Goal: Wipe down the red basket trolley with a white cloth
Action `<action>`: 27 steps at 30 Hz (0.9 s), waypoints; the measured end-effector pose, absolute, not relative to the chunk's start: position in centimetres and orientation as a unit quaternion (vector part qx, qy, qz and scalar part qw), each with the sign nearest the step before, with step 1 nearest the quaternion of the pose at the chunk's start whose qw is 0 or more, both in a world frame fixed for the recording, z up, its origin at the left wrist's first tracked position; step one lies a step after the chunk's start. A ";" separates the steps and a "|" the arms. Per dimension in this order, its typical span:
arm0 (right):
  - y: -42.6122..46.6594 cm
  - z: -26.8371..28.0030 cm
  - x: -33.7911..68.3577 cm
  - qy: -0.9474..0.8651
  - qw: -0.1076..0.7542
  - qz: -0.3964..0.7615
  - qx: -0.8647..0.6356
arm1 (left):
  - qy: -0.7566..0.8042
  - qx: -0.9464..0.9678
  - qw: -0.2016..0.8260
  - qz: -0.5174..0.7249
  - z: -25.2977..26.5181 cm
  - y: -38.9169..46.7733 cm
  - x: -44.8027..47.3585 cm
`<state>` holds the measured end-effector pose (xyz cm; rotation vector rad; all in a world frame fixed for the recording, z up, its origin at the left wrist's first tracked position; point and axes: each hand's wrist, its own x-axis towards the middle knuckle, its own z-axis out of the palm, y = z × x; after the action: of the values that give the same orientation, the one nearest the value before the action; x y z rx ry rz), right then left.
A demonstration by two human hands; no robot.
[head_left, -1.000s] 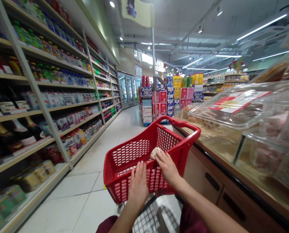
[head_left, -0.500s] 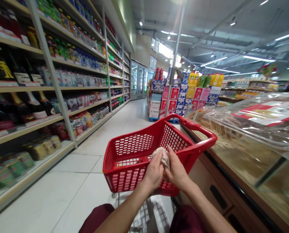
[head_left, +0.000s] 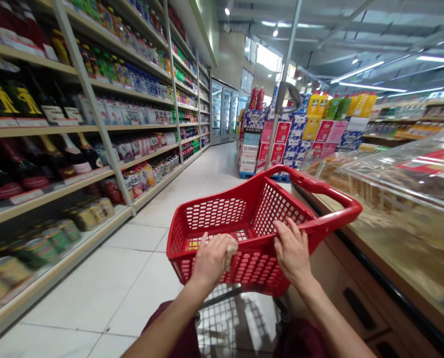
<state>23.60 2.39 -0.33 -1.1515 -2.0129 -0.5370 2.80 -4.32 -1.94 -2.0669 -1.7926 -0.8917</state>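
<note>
Though shared before, cloth (head_left: 231, 250) in left grip (head_left: 211, 257)

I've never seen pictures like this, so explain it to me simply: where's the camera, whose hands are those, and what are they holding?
There is no robot here: these are a person's own bare hands. The camera is worn on that person's head, looking forward and down, so you see roughly what they see.

The left hand has a pale, crumpled cloth in its grip, at the near rim of a red shopping cart. The right hand holds no cloth; its fingers are spread at that same rim.

To the right, clear plastic packages sit on a counter. Shelves of drinks run along the left, and stacked boxes topped with bottles stand ahead.
</note>
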 end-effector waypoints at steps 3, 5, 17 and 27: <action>2.1 -0.7 22.4 -0.786 0.372 -0.199 -0.453 | -0.648 -0.680 0.140 -0.313 -2.3 -5.1 1.5; 1.8 -1.0 21.5 -0.785 0.375 -0.198 -0.451 | -0.652 -0.675 0.123 -0.323 -1.7 -4.4 3.5; 2.6 -1.3 20.5 -0.781 0.358 -0.205 -0.469 | -0.651 -0.636 0.229 -0.344 -3.8 -5.2 -2.3; 2.9 -2.5 19.7 -0.801 0.347 -0.215 -0.438 | -0.575 -0.704 0.242 -0.339 -3.7 -2.8 -0.5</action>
<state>19.69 2.93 -2.45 -1.1373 -2.0772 -0.5574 -0.50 -2.76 -3.70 -1.9243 -1.5725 -0.9259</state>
